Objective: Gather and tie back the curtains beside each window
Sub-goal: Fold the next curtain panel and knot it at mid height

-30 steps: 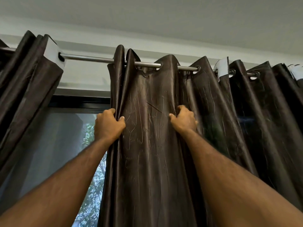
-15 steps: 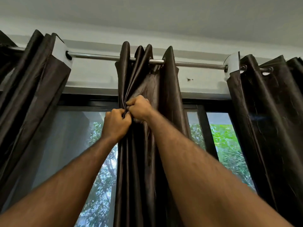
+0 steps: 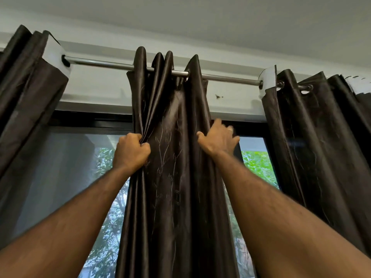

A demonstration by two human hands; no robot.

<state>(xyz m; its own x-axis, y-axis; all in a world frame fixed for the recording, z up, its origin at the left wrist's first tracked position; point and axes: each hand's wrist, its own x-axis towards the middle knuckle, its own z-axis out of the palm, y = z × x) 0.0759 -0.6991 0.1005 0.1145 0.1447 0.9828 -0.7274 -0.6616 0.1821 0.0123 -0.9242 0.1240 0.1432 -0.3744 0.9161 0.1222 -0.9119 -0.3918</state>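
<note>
Between the two raised hands hangs the middle curtain, bunched on the rod above, its long folds running straight down past both wrists. Left hand is clenched on the left-edge pleats; right hand, fingers spread and slightly blurred, reaches round the right edge, apparently loose. Left hand's already fast, so the right must bring the rest leftward.

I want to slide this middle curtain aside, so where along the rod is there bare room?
Rod is bare between left curtain and middle curtain, and between it and the right bracket. Beyond that, the right curtain crowds it.
</note>
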